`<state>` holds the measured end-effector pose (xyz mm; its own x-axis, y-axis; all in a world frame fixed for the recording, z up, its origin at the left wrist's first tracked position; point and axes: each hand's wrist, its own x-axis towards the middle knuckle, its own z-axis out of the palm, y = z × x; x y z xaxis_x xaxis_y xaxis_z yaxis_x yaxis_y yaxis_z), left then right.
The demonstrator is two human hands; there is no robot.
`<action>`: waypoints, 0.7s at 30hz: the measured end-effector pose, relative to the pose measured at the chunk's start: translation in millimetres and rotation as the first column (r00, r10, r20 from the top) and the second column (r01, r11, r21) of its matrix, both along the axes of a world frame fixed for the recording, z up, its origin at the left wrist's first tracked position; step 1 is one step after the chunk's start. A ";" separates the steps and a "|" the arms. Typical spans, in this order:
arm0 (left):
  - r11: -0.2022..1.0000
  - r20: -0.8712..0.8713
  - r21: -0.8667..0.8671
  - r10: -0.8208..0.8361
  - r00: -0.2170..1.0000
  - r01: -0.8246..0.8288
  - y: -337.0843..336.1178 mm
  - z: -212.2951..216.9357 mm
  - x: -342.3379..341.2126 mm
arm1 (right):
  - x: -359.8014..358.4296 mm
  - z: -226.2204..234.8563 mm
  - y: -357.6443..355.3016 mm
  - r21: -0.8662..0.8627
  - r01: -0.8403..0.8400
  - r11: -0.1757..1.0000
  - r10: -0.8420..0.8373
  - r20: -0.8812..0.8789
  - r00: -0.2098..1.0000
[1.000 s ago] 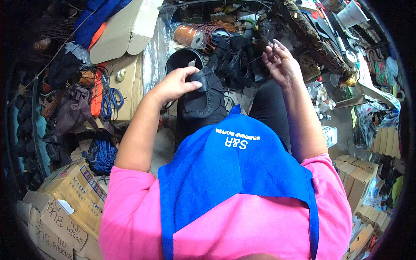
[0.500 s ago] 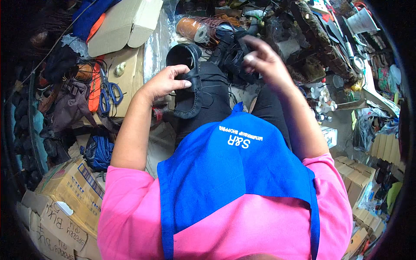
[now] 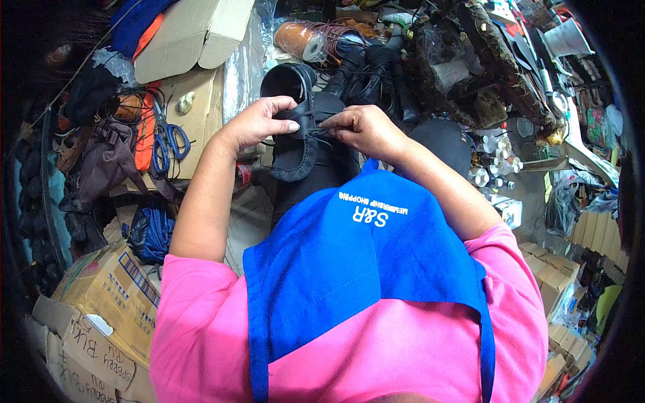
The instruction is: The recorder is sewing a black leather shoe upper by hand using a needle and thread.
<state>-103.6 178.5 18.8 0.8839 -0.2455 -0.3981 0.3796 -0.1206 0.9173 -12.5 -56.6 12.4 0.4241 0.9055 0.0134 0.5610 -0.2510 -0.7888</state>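
Note:
A black shoe (image 3: 293, 156) rests over my left thigh, its round opening toward the far side and its rim seam facing me. My left hand (image 3: 259, 124) grips the shoe's near-middle part, thumb on top and fingers partly hidden behind it. Close against the shoe's right side, my right hand (image 3: 368, 131) is closed in a pinch. Thin black strands show by its fingertips; what exactly it holds is too small to make out. Both legs are in black trousers, and a blue apron (image 3: 349, 228) covers my lap.
An orange spool (image 3: 294, 40) and more black shoes (image 3: 376, 77) lie beyond my knees. Blue-handled scissors (image 3: 161, 149) lie on cardboard at left, near an orange strip (image 3: 144, 134). Small bottles (image 3: 496, 160) stand at right; a cardboard box (image 3: 107, 289) is at lower left.
My right hand has come down and leftward from above my right knee to the shoe's side. My left hand keeps its grip, with the shoe almost unmoved.

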 end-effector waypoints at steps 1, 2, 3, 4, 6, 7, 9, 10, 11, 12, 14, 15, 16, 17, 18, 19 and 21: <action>1.000 -0.008 0.007 -0.002 1.000 0.002 0.6 -0.6 0.6 | 0.2 0.0 0.3 -0.008 -0.005 1.000 0.005 0.016 1.000; 1.000 -0.015 0.013 -0.005 1.000 0.005 -1.5 2.3 1.7 | 0.1 1.8 0.7 -0.018 -0.009 1.000 0.010 0.031 0.999; 1.000 -0.015 0.011 -0.006 1.000 0.006 -2.8 6.0 3.1 | 1.4 4.3 0.9 -0.020 -0.008 1.000 0.009 0.031 0.999; 1.000 -0.054 -0.011 -0.021 0.998 0.020 -3.4 10.8 5.1 | 4.1 7.9 1.2 -0.075 -0.024 0.997 0.033 0.121 0.992; 0.999 -0.092 -0.033 -0.031 0.995 0.028 -7.8 20.9 7.6 | 7.5 12.2 2.4 -0.131 -0.041 0.991 0.068 0.209 0.976; 0.997 -0.030 -0.021 -0.070 0.997 0.070 -9.8 23.3 8.4 | 9.6 12.6 2.5 -0.169 -0.051 0.984 0.081 0.178 0.981; 0.994 0.040 -0.007 -0.109 0.993 0.109 -13.7 26.2 12.7 | 16.2 6.3 0.3 -0.209 -0.062 0.976 0.096 0.154 0.983; 0.975 0.080 0.158 -0.167 0.983 0.153 -15.4 26.4 16.3 | 19.5 -7.3 -4.0 -0.130 -0.047 0.990 0.027 -0.149 0.988; 0.930 0.106 0.319 -0.225 0.969 0.182 -18.3 26.6 18.0 | 20.9 -11.5 -6.3 -0.060 -0.011 0.998 -0.016 -0.445 0.895; 0.868 0.145 0.481 -0.216 0.965 0.122 -25.2 28.5 19.9 | 24.0 -14.2 -10.2 -0.030 -0.027 0.999 0.007 -0.549 0.836; 0.831 0.223 0.555 -0.197 0.955 0.042 -35.3 25.6 24.7 | 31.4 -25.5 -13.0 -0.009 -0.057 0.998 0.041 -0.593 0.804; 0.826 0.224 0.563 -0.191 0.956 0.033 -38.8 25.8 27.6 | 34.5 -32.2 -15.1 0.016 -0.077 0.997 0.070 -0.636 0.768; 0.829 0.228 0.558 -0.185 0.956 0.027 -39.8 24.9 31.8 | 37.3 -38.4 -18.7 0.010 -0.082 0.997 0.069 -0.634 0.770; 0.834 0.211 0.546 -0.230 0.950 0.081 -38.2 24.3 36.2 | 39.3 -41.0 -19.2 -0.002 -0.090 0.996 0.061 -0.716 0.696; 0.836 0.195 0.532 -0.275 0.941 0.134 -37.2 23.8 39.6 | 40.9 -43.8 -19.6 -0.015 -0.098 0.995 0.048 -0.789 0.613; 0.840 0.200 0.528 -0.264 0.944 0.123 -37.2 22.8 41.7 | 40.8 -47.1 -20.3 -0.021 -0.109 0.994 0.050 -0.787 0.615; 0.805 0.190 0.567 -0.336 0.922 0.176 -38.4 21.0 45.9 | 39.0 -49.1 -20.9 0.010 -0.086 0.996 0.053 -0.860 0.507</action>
<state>-57.7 140.1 39.7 0.9088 -0.3000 -0.2899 0.0134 -0.6734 0.7391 26.5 -77.5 -36.7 0.1485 0.9254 -0.3487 -0.3708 -0.2747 -0.8871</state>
